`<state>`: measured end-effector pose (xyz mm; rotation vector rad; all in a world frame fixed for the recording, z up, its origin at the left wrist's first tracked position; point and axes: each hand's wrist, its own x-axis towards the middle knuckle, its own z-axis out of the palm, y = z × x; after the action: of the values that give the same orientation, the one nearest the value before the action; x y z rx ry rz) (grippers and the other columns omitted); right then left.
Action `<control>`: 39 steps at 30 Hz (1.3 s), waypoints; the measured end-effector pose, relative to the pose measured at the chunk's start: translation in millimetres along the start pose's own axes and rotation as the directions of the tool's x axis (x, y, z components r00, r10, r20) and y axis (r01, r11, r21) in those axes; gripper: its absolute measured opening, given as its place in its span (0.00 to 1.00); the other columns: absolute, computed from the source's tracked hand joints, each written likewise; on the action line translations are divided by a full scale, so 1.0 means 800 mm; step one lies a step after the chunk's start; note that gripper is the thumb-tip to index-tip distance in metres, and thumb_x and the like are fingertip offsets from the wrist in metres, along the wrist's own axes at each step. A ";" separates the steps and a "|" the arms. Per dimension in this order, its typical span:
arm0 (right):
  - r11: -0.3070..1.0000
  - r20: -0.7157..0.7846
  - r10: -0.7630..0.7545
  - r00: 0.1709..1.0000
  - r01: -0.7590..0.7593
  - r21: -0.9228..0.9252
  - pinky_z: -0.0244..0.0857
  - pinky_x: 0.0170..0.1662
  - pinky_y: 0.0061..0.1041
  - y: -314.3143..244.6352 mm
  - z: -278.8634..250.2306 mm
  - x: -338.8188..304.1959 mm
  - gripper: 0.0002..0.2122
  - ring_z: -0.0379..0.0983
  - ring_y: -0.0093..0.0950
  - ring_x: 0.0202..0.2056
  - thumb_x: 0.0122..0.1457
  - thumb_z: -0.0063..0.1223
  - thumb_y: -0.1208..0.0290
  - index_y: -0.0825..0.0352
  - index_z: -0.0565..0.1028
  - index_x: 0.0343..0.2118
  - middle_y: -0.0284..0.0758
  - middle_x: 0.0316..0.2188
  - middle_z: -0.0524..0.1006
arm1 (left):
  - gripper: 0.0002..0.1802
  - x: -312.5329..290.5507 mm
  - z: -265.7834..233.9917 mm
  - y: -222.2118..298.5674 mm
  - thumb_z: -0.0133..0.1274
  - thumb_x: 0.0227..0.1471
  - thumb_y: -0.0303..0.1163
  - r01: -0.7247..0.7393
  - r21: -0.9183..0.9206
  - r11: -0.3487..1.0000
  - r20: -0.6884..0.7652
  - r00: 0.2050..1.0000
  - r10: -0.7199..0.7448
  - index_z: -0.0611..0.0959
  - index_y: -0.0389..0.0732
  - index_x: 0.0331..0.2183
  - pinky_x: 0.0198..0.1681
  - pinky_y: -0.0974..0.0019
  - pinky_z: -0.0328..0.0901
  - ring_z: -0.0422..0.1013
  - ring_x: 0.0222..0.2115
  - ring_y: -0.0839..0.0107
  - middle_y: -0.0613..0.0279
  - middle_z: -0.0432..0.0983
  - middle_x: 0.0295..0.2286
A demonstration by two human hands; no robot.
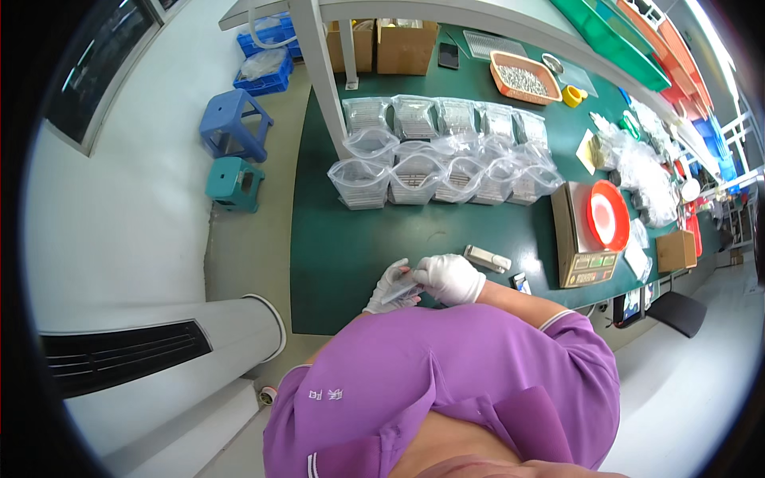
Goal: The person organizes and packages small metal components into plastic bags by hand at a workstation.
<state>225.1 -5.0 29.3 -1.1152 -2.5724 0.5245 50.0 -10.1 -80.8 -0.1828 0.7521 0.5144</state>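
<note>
- Head view: the clear plastic bag [398, 292] is held at the lower centre of the frame; it is best steadied by its edges, without being creased.
- By the half-curled left hand [390, 288], the bag is gripped.
- The right hand [453, 279] is bunched at its upper end; whether anything is pinched cannot be told.

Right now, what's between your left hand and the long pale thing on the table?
The gloved right hand sits between the left hand and the pale thing, in the head view.
</note>
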 end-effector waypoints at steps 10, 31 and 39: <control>0.953 -0.543 0.179 0.820 -0.281 -0.110 0.65 0.34 0.30 0.107 -0.198 0.156 0.05 0.70 0.38 0.31 0.47 0.53 0.73 0.63 0.74 0.28 0.37 0.28 0.72 | 0.33 0.018 0.224 0.154 0.61 0.35 0.28 -0.777 0.620 0.110 0.541 0.524 0.658 0.67 0.32 0.45 0.43 0.69 0.64 0.69 0.37 0.71 0.55 0.72 0.38; 0.907 -0.460 0.246 0.853 -0.370 -0.200 0.66 0.39 0.36 0.337 0.011 0.454 0.14 0.71 0.36 0.36 0.43 0.56 0.69 0.61 0.74 0.36 0.36 0.31 0.71 | 0.20 0.283 0.067 0.411 0.46 0.39 0.22 -0.633 0.558 0.537 -0.416 0.347 0.840 0.70 0.40 0.40 0.31 0.59 0.67 0.72 0.31 0.59 0.53 0.72 0.34; 0.792 -0.299 0.605 0.738 -0.522 0.315 0.60 0.50 0.35 0.324 0.033 0.369 0.22 0.64 0.46 0.48 0.50 0.51 0.64 0.60 0.68 0.49 0.50 0.47 0.65 | 0.10 0.245 0.138 0.405 0.45 0.40 0.22 -0.651 0.727 0.219 -0.108 0.207 0.972 0.76 0.35 0.30 0.28 0.69 0.63 0.70 0.25 0.71 0.60 0.74 0.24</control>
<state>185.0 372.9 -73.0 -1.7316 -1.7607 0.6143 72.8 380.3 -130.0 0.7884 1.5967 1.3821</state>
